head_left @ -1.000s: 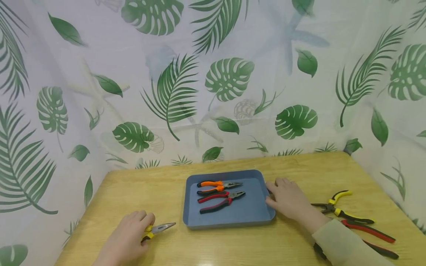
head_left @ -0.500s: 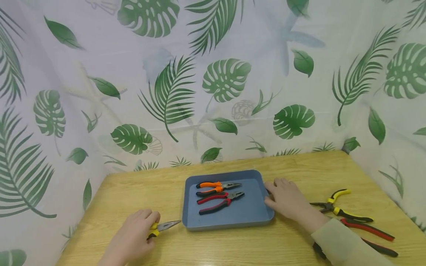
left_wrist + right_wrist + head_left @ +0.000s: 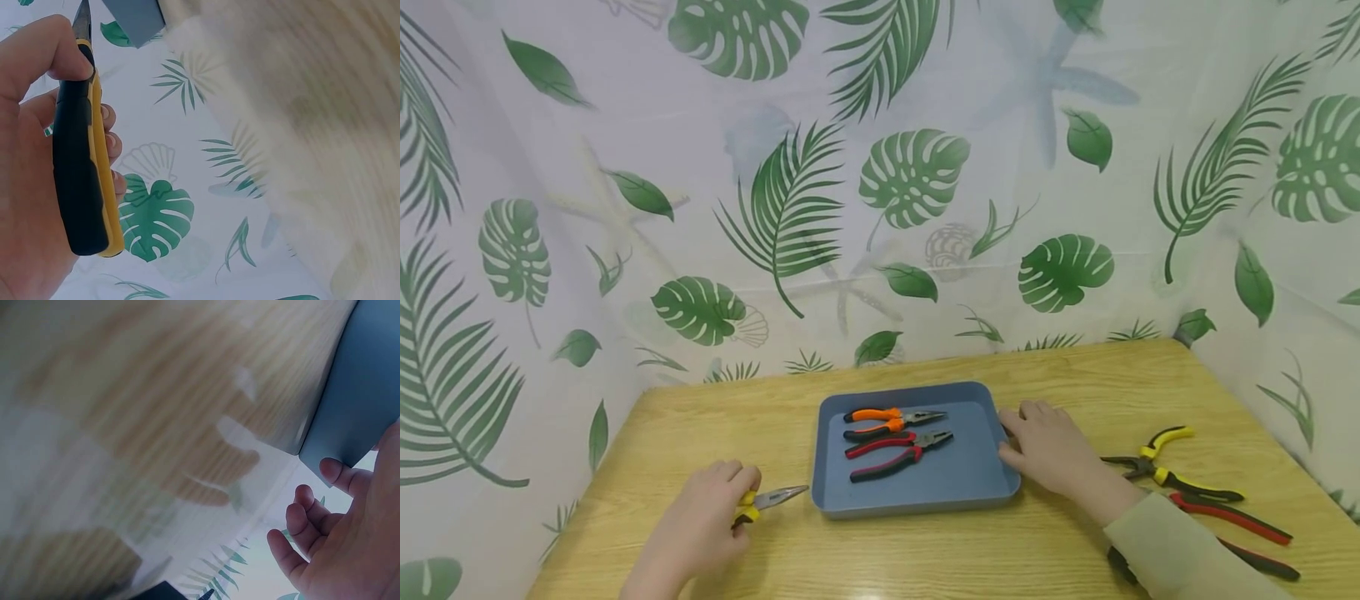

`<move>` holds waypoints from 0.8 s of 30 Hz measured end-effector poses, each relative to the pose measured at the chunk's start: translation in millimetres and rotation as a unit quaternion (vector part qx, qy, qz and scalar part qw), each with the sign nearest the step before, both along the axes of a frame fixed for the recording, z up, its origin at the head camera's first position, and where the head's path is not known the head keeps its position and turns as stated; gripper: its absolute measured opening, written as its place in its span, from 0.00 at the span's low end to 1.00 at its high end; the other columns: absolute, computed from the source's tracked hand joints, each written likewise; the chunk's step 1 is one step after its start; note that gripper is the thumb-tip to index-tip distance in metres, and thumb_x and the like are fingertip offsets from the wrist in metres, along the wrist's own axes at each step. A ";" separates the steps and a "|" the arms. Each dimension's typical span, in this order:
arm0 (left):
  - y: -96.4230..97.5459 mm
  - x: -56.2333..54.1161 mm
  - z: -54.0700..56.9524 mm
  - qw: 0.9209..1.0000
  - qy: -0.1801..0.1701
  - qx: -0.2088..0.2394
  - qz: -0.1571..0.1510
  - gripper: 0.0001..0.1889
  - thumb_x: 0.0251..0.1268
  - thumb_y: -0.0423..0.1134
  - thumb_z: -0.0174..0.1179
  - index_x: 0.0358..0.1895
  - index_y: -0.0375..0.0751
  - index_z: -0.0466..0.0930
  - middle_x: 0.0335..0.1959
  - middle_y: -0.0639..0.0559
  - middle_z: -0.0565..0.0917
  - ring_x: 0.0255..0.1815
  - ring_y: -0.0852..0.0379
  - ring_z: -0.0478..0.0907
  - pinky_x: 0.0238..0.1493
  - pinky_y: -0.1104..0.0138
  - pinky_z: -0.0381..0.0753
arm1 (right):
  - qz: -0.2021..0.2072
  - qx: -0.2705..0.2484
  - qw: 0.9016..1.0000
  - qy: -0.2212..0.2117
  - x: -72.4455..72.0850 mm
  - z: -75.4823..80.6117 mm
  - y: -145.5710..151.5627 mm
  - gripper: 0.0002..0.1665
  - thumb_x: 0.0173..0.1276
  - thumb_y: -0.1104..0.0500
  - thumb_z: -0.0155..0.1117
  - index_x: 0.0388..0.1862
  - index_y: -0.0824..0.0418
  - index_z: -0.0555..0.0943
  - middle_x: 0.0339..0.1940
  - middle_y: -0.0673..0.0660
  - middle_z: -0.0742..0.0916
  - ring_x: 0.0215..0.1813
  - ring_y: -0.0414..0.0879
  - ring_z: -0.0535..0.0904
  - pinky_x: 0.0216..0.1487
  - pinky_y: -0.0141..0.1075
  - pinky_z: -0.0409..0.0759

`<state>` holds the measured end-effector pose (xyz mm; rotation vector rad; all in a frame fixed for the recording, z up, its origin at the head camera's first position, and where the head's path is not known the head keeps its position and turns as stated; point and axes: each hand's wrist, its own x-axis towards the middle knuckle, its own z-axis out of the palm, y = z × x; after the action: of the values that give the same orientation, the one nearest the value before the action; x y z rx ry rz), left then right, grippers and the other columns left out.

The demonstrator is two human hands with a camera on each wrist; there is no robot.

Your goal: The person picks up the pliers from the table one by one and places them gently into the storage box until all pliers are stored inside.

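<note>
My left hand (image 3: pixel 700 508) grips yellow-and-black long-nose pliers (image 3: pixel 778 497) by the handles, the tip pointing right at the near-left corner of a blue tray (image 3: pixel 973 475). In the left wrist view the black handle (image 3: pixel 78 169) lies along the palm, thumb on top and fingers wrapped behind. My right hand (image 3: pixel 1052 450) is at the tray's right rim. One of its fingertips (image 3: pixel 334 469) touches the outer wall in the right wrist view, the other fingers loosely bent. Inside the tray lie orange-and-black long-nose pliers (image 3: pixel 895 424) and red-and-black combination pliers (image 3: pixel 916 452).
Right of the tray, open yellow-and-black pliers (image 3: pixel 1142 468) lie on the wooden table (image 3: pixel 880 558). Nearer is a tool with red-and-black handles (image 3: pixel 1232 517), partly hidden under the right sleeve (image 3: pixel 1172 542). A leaf-patterned cloth (image 3: pixel 955 325) closes the back and sides.
My left hand has carried the long-nose pliers slightly right and away from me, bringing the tip to the tray's near-left corner. The right hand and tray have stayed put.
</note>
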<state>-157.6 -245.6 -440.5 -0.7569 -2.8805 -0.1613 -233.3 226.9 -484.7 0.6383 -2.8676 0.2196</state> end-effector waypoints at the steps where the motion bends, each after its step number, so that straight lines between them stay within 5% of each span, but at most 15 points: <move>1: -0.1 -0.6 1.4 1.000 0.003 0.001 -0.001 0.23 0.37 0.27 0.69 0.40 0.51 0.77 0.30 0.64 0.70 0.32 0.63 0.61 0.37 0.67 0.65 | 0.000 0.000 1.000 -0.001 0.1 0.3 -0.2 0.18 0.73 0.50 0.66 0.55 0.58 0.82 0.36 0.55 0.79 0.37 0.48 0.67 0.38 0.42 0.67; 24: 28.4 -13.6 16.3 1.000 0.026 0.002 -0.011 0.23 0.38 0.28 0.69 0.42 0.52 0.77 0.32 0.64 0.70 0.34 0.63 0.64 0.40 0.65 0.68 | 0.000 -0.004 1.000 -0.010 -0.5 -1.5 1.5 0.16 0.74 0.51 0.64 0.54 0.57 0.82 0.36 0.54 0.78 0.36 0.47 0.65 0.37 0.40 0.64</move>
<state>-171.2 -217.3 -424.2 -0.7799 -2.8228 -0.1474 -233.8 228.4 -486.2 0.6391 -2.8835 0.2397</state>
